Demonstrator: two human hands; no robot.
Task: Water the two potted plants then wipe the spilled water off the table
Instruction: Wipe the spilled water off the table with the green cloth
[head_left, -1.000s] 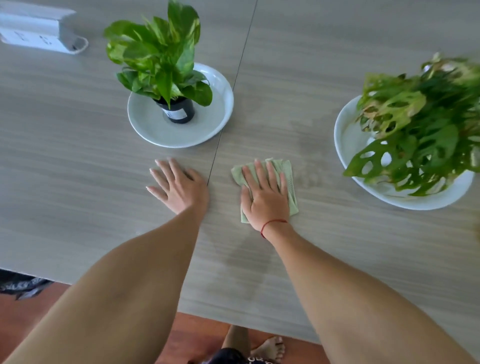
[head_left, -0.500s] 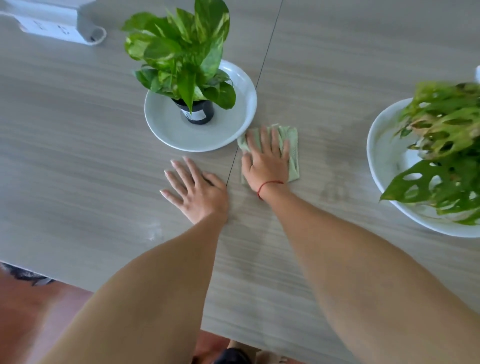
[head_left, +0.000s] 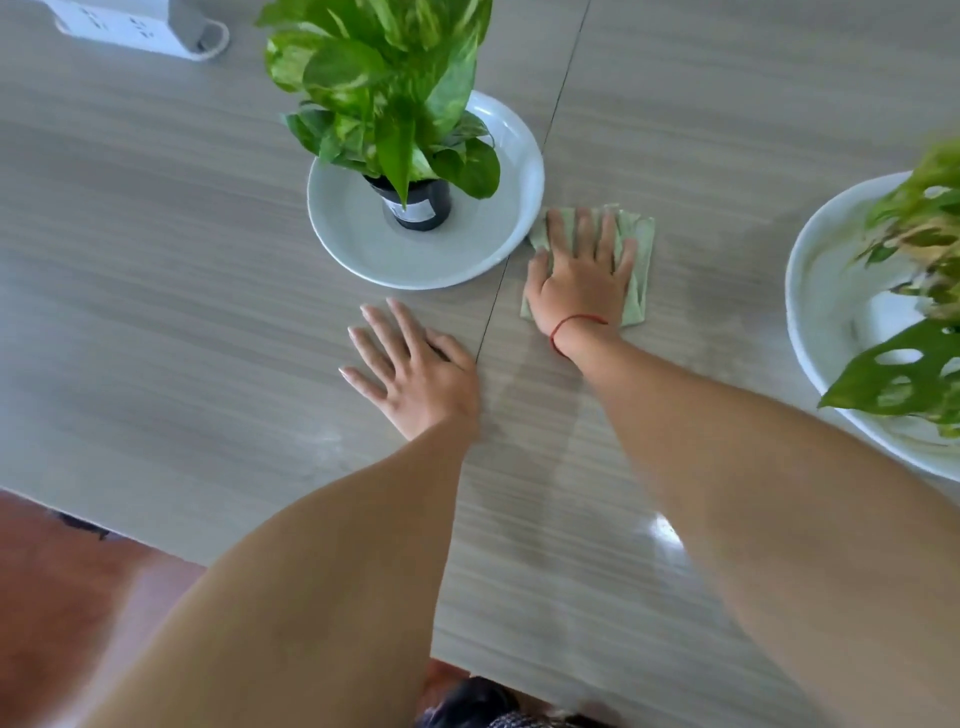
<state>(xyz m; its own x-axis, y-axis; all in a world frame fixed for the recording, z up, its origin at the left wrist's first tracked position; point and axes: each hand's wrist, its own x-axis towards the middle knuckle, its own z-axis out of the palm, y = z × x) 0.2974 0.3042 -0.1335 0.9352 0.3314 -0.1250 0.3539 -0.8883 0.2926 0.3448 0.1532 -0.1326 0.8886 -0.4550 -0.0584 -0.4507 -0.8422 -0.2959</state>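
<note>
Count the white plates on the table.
2. The left plate holds the small black pot, beside the green cloth. The right plate is partly cut off at the frame edge, under the holey-leaved plant.

Pale green cloth (head_left: 640, 249), grey streaked table (head_left: 156, 260), black pot (head_left: 421, 205).

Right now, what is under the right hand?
A green cloth, pressed flat on the table by the right hand. What lies beneath the cloth is covered.
</note>
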